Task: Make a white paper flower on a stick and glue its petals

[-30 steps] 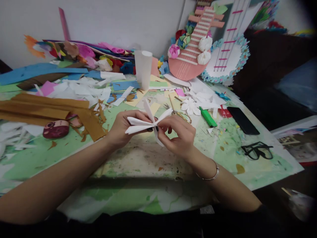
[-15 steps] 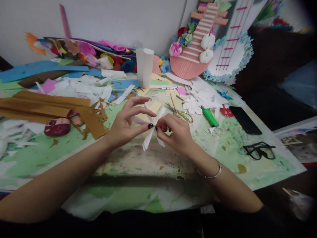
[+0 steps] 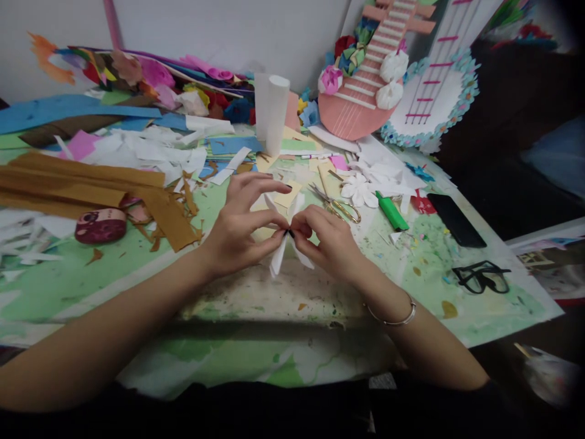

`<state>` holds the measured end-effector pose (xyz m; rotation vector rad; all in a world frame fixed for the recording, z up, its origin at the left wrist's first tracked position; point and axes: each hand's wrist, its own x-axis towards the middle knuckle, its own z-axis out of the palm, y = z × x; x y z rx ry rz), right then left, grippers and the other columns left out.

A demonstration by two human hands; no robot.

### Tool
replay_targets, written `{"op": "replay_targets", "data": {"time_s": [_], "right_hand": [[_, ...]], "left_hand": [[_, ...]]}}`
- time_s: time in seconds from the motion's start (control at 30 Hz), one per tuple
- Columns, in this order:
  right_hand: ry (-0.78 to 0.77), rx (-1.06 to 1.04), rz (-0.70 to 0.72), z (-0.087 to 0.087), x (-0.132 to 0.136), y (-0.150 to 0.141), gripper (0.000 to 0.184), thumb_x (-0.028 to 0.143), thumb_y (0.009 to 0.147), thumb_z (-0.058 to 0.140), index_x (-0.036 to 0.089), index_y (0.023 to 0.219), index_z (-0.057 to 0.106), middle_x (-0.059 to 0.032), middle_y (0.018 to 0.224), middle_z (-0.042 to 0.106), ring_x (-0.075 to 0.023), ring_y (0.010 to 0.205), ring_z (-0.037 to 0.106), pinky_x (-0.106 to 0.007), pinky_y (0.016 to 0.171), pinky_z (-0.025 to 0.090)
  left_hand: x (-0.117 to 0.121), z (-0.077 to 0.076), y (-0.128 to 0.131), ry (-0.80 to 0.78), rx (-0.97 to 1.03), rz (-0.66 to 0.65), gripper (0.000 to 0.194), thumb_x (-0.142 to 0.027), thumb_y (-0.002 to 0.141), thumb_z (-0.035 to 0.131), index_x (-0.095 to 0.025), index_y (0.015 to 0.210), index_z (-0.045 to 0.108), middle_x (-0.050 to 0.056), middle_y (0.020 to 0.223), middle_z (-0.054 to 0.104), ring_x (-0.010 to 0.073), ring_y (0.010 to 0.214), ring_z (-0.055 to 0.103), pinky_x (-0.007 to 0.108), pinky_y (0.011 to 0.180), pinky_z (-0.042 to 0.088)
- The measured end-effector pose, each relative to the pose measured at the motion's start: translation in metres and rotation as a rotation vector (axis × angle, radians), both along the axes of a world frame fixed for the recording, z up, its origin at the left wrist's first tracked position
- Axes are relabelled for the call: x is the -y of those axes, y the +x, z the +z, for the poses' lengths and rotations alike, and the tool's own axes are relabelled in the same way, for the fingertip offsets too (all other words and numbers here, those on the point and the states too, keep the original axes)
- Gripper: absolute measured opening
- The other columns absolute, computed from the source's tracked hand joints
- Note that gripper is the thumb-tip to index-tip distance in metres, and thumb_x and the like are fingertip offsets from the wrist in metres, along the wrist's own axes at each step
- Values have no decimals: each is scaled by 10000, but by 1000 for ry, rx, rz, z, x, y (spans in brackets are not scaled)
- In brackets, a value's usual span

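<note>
Through the head camera I am seeing two bare hands meeting at the center of the frame, over a green-stained tabletop. They are holding one folded white paper piece, its four visible petals, smooth and narrow, spreading outward from a pinched middle. The left hand is closing thumb and index finger on that middle, while its other fingers are standing loosely apart. The right hand is pinching the same spot, thumb against index, its remaining fingers curling in; one thin metal bracelet is circling its wrist.

Just beyond, right of center, one pair of gold-handled scissors is lying near one flat white paper flower with rounded petals. One glossy green object, one flat black phone and one pair of black-framed glasses are resting farther right. Two pale, smooth cylinders are standing at upper center. Two paper instruments, a salmon lute and a round white one edged with blue blossoms, are leaning at upper right. Brown ribbed strips are stretching across the left.
</note>
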<state>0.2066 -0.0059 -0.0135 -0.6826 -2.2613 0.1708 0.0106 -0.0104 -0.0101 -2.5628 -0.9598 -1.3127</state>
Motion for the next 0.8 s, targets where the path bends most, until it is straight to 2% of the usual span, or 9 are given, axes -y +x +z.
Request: {"op": "replay_targets", "data": {"time_s": [0.2, 0.43, 0.6, 0.8], "right_hand": [[29, 44, 0, -2, -2, -1, 100, 106, 863, 460, 185, 802, 462, 1, 715, 479, -109, 668, 433, -234, 630, 366], [-3, 81, -13, -2, -2, -1, 110, 124, 882, 435, 188, 793, 445, -4, 723, 478, -109, 659, 428, -236, 621, 364], [-29, 84, -17, -2, -2, 0, 99, 132, 883, 443, 191, 803, 448, -4, 735, 500, -108, 676, 444, -237, 642, 369], [-42, 93, -17, -6, -4, 1, 83, 151, 886, 451, 191, 814, 458, -1, 738, 512, -106, 680, 451, -238, 648, 368]], "left_hand": [[0, -6, 0, 64, -75, 16, 65, -157, 777, 629, -218, 790, 647, 52, 1165, 624, 278, 1204, 469, 518, 996, 388], [-2, -9, 0, 151, -162, -21, 123, -98, 793, 584, -216, 818, 607, 35, 1119, 647, 252, 1153, 529, 474, 947, 409], [-3, -9, 0, 188, -137, -19, 100, -113, 790, 603, -200, 839, 608, 60, 1042, 654, 231, 1009, 565, 423, 862, 462], [-2, -10, 2, 125, -142, -13, 66, -134, 824, 554, -178, 811, 603, 66, 960, 634, 140, 746, 569, 303, 699, 491]]}}
